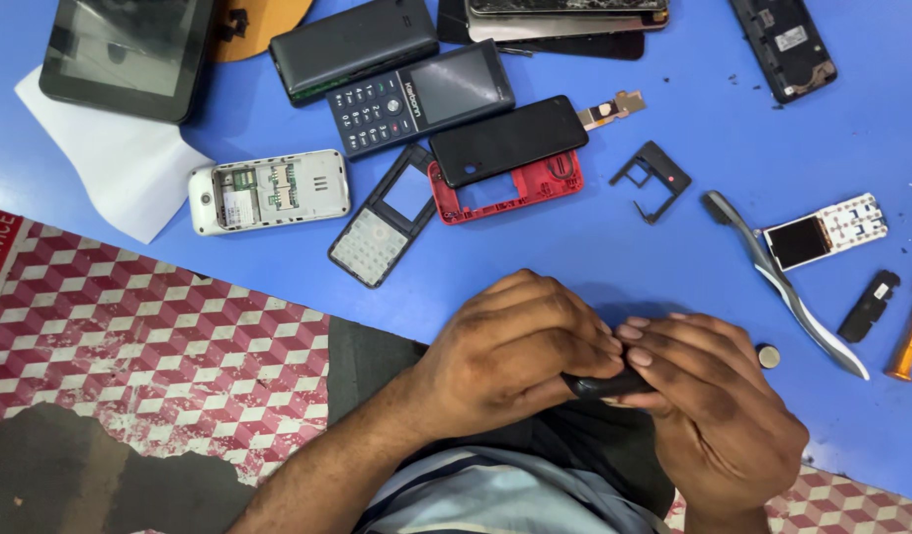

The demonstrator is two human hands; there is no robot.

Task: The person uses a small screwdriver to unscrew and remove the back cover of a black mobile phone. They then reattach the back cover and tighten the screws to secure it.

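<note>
My left hand (510,354) and my right hand (708,400) meet over the near edge of the blue table (594,257). Both close on a small black phone part (606,384), mostly hidden by my fingers; only a dark rounded edge shows between them. Just right of my right hand lies a small round coin cell (768,356). A curved metal tweezer (780,282) lies further right.
Phone parts cover the table: a white phone with its back off (268,190), a black keypad frame (382,220), a red frame (505,193) under a black cover (510,138), a dark keypad phone (421,97), a small circuit board with screen (824,232), a tablet (125,54), white paper (110,158), an orange tool (911,336).
</note>
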